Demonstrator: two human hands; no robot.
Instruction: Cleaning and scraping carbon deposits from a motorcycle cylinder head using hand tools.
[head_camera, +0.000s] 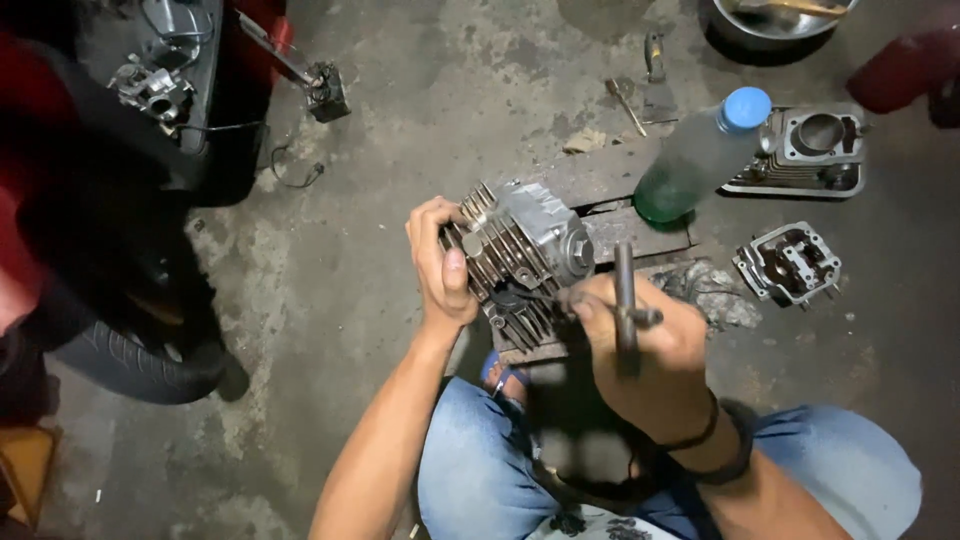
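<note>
The motorcycle (120, 190) fills the left side, its tyre (130, 365) resting on the concrete floor (400, 120). I am squatting, my knees in blue jeans (480, 460) at the bottom of the view. Between them, above a wooden board (630, 232), I hold a finned cylinder head (520, 262). My left hand (440, 265) is wrapped around its finned side, thumb pressed on the fins. My right hand (645, 345) is closed around a T-handle wrench (626, 305), just beside the head's lower edge. A plastic bottle (700, 158) with a blue cap lies tilted past the board. A cylinder block (810, 150) and a smaller engine part (790, 265) sit on the right.
</note>
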